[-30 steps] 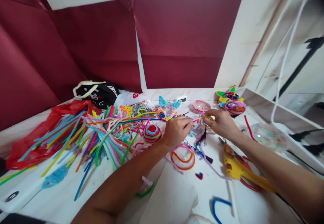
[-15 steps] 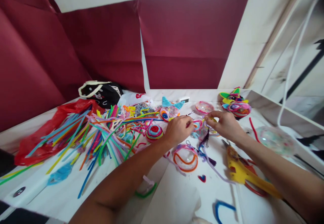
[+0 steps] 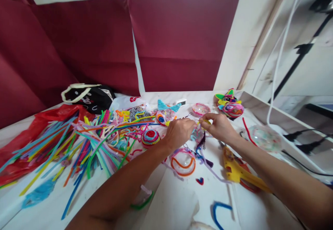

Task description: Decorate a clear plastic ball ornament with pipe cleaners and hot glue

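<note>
Moved since prev frames: both hands edged slightly closer together over the same small piece; the shift of everything else looks like camera motion only, items on tabletop (image 3: 179, 205) unmoved. Reads as fine work on one piece going on in place, no item swapped

- Left hand (image 3: 179, 132): fingers pinched together at the tips on the small pipe-cleaner piece (image 3: 199, 133), pink/blue loops w/ dark tassel hanging below
- Right hand (image 3: 218, 126): thumb + forefinger closed on a yellow bit at the top of same piece; exact grip partly hidden
- Piece location: held just above tabletop centre, between the two hands, near the clear dome w/ orange rim (image 3: 182, 160)
- Nearby: loose pipe-cleaner pile (image 3: 85, 143), multi-colour, left; red plastic bag (image 3: 23, 147) under it; striped round ornament (image 3: 150, 137); blue-eared ornament (image 3: 165, 114); green/yellow-eared ornament (image 3: 230, 105); yellow glue gun (image 3: 235, 169) just beside right forearm; small heart (image 3: 199, 180); blue U-bend (image 3: 220, 211)
- Writing/brands: black bag (image 3: 90, 96) shows white print, not legible; red marks on white wrapper (image 3: 131, 100), unreadable. No brand made out
</note>
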